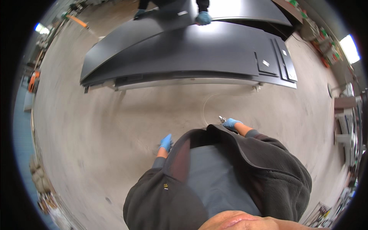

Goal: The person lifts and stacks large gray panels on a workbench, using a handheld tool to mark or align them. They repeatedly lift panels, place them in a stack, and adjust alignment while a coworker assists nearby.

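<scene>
My right hand (231,123), in a blue glove, is closed around a small silver air gun (222,119) whose metal tip points forward. A thin clear hose (204,107) curves over the floor close to it, running from under the table. In front of my left side, my left hand (166,142) hangs low, also gloved in blue; its fingers are too blurred to read. Both hands are apart from the large dark grey panel (191,51) on the table ahead. A co-worker's gloved hand (203,18) rests at that panel's far edge.
Another dark panel (130,34) overlaps at the far left, beside the co-worker's other hand (139,13). Narrow dark pieces (279,57) lie at the table's right end. Concrete floor (153,107) separates me from the table. Shelving and goods (346,134) line the right side.
</scene>
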Available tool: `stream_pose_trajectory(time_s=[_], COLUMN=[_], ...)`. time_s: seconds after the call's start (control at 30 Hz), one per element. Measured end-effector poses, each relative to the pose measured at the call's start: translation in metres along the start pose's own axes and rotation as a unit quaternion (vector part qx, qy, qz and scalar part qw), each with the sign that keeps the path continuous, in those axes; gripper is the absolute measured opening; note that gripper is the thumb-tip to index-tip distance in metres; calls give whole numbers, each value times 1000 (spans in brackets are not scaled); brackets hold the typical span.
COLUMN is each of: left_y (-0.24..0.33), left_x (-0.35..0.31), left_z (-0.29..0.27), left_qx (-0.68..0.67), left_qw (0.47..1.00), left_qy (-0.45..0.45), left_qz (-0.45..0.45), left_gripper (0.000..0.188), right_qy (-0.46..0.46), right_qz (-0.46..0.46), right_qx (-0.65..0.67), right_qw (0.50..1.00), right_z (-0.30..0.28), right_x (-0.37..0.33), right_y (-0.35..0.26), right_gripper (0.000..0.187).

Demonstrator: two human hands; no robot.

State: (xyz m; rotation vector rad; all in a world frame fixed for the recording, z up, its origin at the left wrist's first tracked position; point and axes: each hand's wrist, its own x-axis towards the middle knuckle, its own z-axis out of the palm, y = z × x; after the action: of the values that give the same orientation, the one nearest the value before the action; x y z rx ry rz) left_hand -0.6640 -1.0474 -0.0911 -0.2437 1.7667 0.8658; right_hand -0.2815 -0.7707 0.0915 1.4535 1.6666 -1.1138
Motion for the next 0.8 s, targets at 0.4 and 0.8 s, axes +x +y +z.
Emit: stream_pose_trajectory(time_s=[0.4,0.8], left_y=[25,71], left_x=[-29,19], left_z=[-29,-33], left_qx=[25,178], left_qw=[1000,978], left_qy=[-4,-21], left_qz=[12,108], left_gripper=[28,46], right_qy=[-54,-86], right_qz=[48,-215], right_qx=[13,-194], right_qw=[997,953], right_z=[2,-44], right_x=[-6,112], right_y=[-53,-129], right_gripper=[64,54])
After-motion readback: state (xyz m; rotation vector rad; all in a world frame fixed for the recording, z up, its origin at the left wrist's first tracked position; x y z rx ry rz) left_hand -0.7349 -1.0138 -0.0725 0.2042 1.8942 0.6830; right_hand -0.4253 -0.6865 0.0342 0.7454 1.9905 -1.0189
